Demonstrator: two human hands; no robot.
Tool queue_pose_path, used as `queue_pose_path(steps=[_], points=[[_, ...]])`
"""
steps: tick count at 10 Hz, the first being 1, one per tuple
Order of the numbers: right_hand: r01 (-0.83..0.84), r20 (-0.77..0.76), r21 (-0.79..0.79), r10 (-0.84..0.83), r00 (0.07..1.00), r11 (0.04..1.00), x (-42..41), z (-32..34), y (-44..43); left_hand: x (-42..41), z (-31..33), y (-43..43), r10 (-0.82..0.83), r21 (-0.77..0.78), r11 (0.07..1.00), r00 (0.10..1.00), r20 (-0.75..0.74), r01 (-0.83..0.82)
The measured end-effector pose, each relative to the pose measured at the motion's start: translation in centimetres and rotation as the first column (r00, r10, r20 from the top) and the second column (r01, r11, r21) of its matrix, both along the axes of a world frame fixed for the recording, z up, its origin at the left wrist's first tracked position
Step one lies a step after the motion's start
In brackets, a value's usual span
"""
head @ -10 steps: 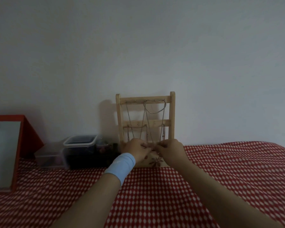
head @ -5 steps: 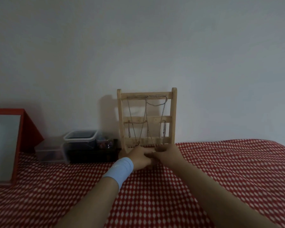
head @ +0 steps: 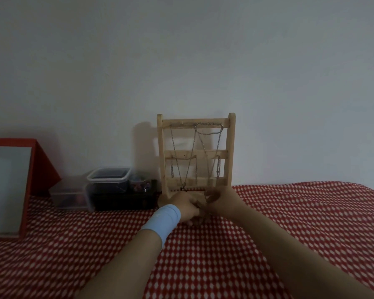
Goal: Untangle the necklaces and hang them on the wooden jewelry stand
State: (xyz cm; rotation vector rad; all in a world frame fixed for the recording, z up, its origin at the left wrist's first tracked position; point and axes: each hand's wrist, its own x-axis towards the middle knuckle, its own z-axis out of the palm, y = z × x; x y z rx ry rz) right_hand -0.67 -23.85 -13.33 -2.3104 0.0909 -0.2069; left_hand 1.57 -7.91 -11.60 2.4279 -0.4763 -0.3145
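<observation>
A wooden jewelry stand [head: 231,147] leans against the wall at the back of the red checked cloth. Several thin metal necklaces [head: 203,152] hang criss-crossed from its top and middle bars. My left hand [head: 183,205], with a light blue wristband, sits at the foot of the stand, fingers curled around chain ends. My right hand [head: 221,200] is beside it, fingers pinched on a chain that runs up to the stand. What lies between the two hands is too dark to make out.
Clear plastic containers [head: 108,184] and a dark box stand left of the stand. A red-framed mirror [head: 8,186] sits at the far left. The red and white checked cloth [head: 289,223] covers the surface up to the wall.
Both hands have dropped from the stand's lower bar down to the cloth at its foot. The view has tilted, so the stand sits higher in the frame.
</observation>
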Motion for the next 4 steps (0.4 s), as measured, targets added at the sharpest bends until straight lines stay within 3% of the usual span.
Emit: queue_pose_path(steps=[1,4], points=[[0.049,0.002,-0.056,-0.049,0.999,0.997,0.21,-0.72,-0.45,0.30,-0.86,-0.67,0.020,0.028,0.999,0.992,0.122,-0.023],[0.019,0.017,-0.189,-0.016,1.000,0.982,-0.03,-0.35,-0.21,0.01,-1.30,-0.39,0.061,0.101,0.992,0.984,0.166,-0.079]])
